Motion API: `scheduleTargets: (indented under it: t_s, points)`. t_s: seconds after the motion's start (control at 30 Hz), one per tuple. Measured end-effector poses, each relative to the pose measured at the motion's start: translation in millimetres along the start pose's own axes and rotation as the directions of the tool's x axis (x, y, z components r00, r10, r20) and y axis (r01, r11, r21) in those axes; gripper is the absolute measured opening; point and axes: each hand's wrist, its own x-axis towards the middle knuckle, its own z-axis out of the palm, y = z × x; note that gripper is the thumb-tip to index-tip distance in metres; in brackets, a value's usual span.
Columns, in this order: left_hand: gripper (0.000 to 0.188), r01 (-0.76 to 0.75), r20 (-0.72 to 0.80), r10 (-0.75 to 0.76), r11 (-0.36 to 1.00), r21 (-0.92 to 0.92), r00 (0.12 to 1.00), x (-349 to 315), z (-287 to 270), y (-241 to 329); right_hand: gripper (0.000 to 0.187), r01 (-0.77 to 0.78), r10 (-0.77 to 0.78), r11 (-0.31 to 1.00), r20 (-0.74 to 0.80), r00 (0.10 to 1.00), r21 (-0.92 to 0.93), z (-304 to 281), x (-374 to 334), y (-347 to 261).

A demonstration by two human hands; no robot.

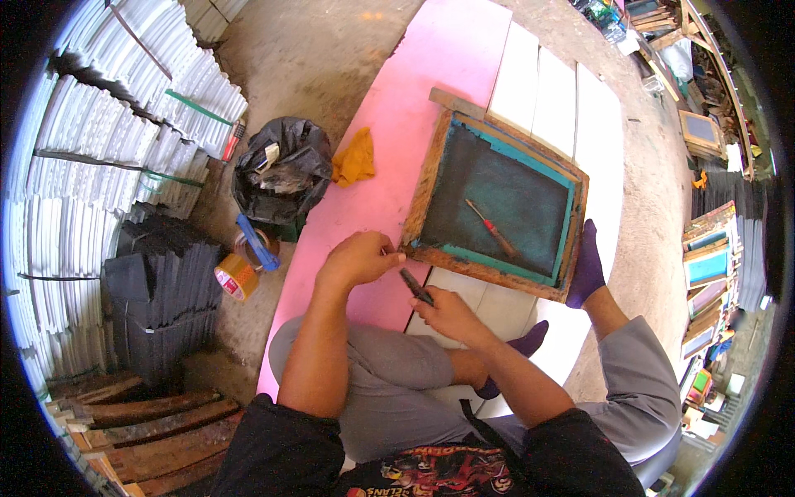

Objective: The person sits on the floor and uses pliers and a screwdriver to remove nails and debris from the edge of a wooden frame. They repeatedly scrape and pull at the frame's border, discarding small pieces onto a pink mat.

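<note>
Head view: your right hand [447, 315] grips a dark pliers-like tool [416, 287], fingers pinched round its handle, just off the near corner of the wooden screen frame [424, 186]. Your left hand [358, 258] rests at that corner, fingers curled; what they pinch cannot be told. Frame lies on the pink board [397, 124], green mesh up. On the mesh: a red-handled screwdriver [492, 228]. Board's left edge: a yellow rag [354, 157]. Beside the board: a black bag [281, 170], a tape roll [237, 276].

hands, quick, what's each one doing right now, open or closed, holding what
Left hand: closed, fingertips at the near corner of the wooden-framed green mesh screen; what it pinches cannot be told.
Right hand: closed on a dark slim hand tool.
</note>
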Motion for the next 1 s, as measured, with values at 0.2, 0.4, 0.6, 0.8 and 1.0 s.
scheduleTargets:
  t_s: [0.2, 0.4, 0.6, 0.8, 1.0]
  points:
    - [0.034, -0.035, 0.089, 0.024, 0.992, 0.122, 0.996, 10, 23, -27, 0.045, 0.024, -0.043, 0.992, -0.151, 0.988, -0.125, 32, 1, -24]
    - [0.036, -0.170, 0.315, 0.109, 0.970, 0.174, 0.943, 16, 47, -27, 0.038, 0.064, -0.089, 0.956, -0.075, 0.993, -0.285, -1, -12, -10]
    - [0.036, -0.165, 0.390, 0.093, 0.974, 0.154, 0.916, 16, 52, -8, 0.025, 0.308, -0.511, 0.841, -0.465, 0.723, -0.445, -65, 41, 16]
    - [0.032, -0.132, 0.391, 0.112, 0.991, 0.025, 0.913, 18, 36, -7, 0.025, 0.360, -0.568, 0.814, -0.495, 0.657, -0.456, -80, 85, 33]
    - [0.033, -0.121, 0.249, 0.117, 0.993, 0.002, 0.962, 17, 28, -8, 0.021, 0.329, -0.476, 0.872, -0.473, 0.742, -0.361, -79, 91, 38]
